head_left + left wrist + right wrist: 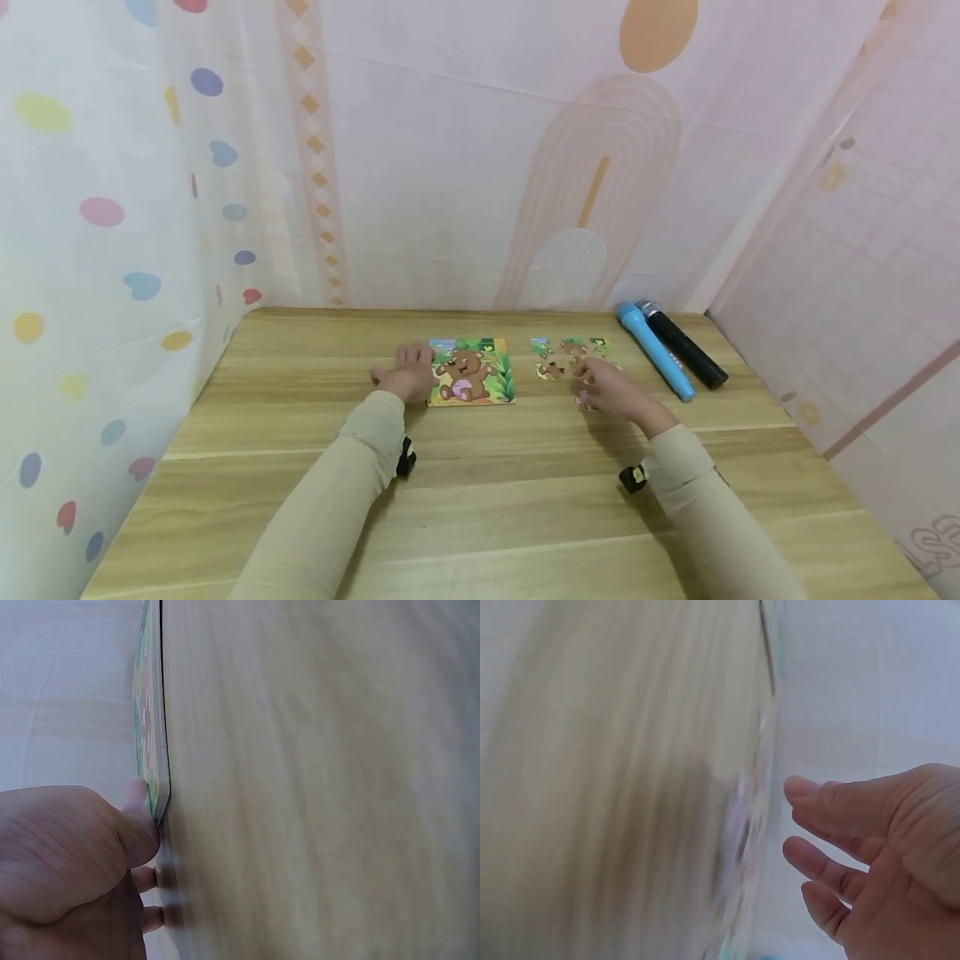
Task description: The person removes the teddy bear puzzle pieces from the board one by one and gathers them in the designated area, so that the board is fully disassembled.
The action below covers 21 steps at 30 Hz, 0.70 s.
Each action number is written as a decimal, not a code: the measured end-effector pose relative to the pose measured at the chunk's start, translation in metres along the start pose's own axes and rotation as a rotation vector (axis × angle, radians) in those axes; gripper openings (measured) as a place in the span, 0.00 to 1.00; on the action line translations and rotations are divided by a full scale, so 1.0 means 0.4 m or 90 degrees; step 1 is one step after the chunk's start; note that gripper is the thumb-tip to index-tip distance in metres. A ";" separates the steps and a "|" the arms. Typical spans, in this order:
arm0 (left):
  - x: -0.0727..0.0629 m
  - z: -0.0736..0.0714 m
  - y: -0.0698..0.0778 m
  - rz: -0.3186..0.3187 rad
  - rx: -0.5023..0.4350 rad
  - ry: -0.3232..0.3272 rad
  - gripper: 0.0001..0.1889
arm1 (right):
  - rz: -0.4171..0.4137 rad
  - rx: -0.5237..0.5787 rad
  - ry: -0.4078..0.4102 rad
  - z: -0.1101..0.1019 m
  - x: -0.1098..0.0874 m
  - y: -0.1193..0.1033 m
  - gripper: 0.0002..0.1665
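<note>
A flat puzzle board (472, 379) with a brown bear picture lies on the table. At its left edge rests my left hand (408, 377), fingers spread; in the left wrist view its thumb (139, 832) touches the board's corner. To the board's right lie several loose puzzle pieces (551, 370), some with bear parts and some with green leaves. My right hand (613, 392) hovers over the nearer right of these pieces and hides some of them. The right wrist view shows its fingers (821, 862) loosely bent and off the table, with no piece visible between them.
A blue microphone (656, 352) and a black microphone (686, 348) lie side by side at the back right of the wooden table (480, 517). Patterned curtains (435, 167) hang behind the table and along both sides.
</note>
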State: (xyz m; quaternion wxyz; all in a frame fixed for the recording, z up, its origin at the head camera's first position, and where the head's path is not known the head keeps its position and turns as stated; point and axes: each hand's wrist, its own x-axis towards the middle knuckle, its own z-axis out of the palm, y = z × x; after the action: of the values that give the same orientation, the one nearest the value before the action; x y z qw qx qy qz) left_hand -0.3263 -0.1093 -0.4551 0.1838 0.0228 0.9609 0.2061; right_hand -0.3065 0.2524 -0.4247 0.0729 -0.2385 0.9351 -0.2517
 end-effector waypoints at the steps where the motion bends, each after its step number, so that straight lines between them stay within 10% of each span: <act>1: -0.006 -0.002 0.004 0.001 -0.001 0.004 0.35 | -0.011 0.003 -0.003 0.006 0.011 -0.016 0.22; 21: 0.010 0.009 -0.018 0.015 -0.006 0.027 0.34 | -0.217 0.072 -0.125 0.215 0.259 -0.306 0.16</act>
State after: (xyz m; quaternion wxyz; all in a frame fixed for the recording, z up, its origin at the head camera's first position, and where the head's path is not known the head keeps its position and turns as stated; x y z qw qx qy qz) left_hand -0.3285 -0.1140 -0.4623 0.1607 0.0287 0.9633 0.2129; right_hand -0.3250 0.0719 -0.4385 0.1336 -0.4119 0.8541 -0.2881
